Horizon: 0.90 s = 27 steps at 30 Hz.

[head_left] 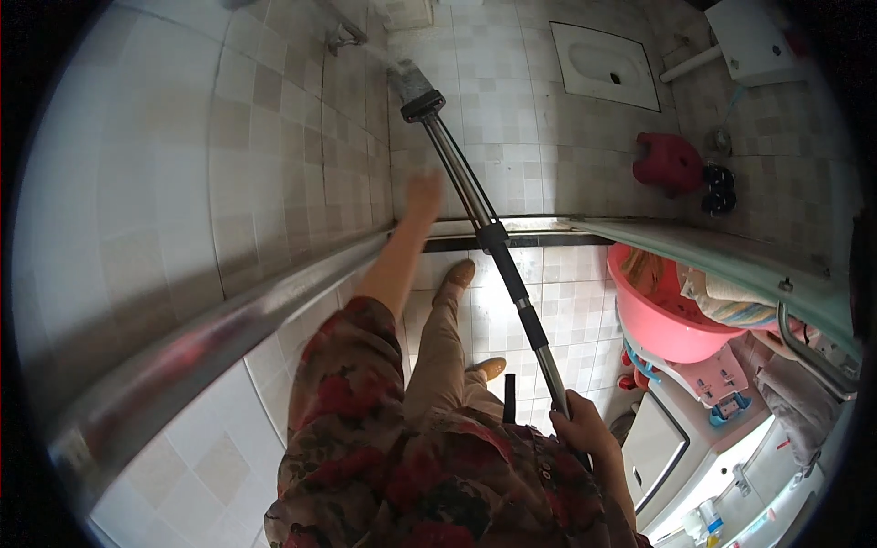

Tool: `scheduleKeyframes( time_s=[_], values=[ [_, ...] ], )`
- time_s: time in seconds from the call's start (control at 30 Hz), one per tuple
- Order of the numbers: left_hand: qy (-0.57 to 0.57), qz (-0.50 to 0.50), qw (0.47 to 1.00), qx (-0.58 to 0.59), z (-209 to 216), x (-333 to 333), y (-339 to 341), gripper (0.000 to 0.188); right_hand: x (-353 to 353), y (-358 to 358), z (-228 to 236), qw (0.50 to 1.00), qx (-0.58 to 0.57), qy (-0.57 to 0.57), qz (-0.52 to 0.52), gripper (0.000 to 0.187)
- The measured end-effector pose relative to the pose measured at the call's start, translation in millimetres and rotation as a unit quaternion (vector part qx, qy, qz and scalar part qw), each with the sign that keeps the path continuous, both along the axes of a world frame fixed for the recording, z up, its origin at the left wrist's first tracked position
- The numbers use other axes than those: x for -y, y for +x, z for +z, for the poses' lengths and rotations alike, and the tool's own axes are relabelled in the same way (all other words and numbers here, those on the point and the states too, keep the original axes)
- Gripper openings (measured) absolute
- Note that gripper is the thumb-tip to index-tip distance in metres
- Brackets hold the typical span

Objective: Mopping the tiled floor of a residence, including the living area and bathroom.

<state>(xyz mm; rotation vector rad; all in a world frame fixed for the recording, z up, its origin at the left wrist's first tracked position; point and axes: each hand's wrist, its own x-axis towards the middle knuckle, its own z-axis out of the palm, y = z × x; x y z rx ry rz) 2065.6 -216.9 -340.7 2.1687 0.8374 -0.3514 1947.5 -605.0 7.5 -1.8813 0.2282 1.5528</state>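
A long-handled mop (466, 178) with a silver pole and black grips slants across the view from my lower right to the far left. My right hand (585, 427) is wrapped round the upper end of its pole, close to my body. At the far end, the mop head (416, 87) is in whitish water that appears to fall from the tap (347, 36) on the left wall. My left hand (423, 194) is reached forward, left of the pole and apart from it; its fingers are smeared by motion.
A raised door sill (548, 224) crosses the tiled floor ahead of my feet. Beyond it are a squat toilet (607, 68), a red plastic stool (669, 164) and dark slippers (720, 190). On the right, a pink basin (662, 320) holding cloths stands beside a glass door.
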Motion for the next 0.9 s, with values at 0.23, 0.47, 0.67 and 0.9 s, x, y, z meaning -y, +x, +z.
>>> scheduleKeyframes(
  time_s=[0.23,0.47,0.67,0.9],
  values=[
    [0.216,0.081,0.953,0.197,113.5,-153.2,118.5,0.061,-42.8,52.1,32.3,0.989,0.006,-0.111,0.099,0.028],
    [0.240,-0.042,0.960,0.137,86.5,-276.4,198.3,0.057,-57.9,64.8,36.0,0.984,0.007,-0.134,0.118,0.028],
    [-0.051,0.133,0.984,0.103,67.6,-283.3,218.2,0.051,-81.1,76.5,28.3,0.971,-0.005,-0.164,0.172,0.025],
    [0.316,-0.094,0.937,0.116,57.6,-248.0,190.0,0.041,-84.4,57.0,-18.0,0.969,0.058,-0.147,0.192,0.022]
  ],
)
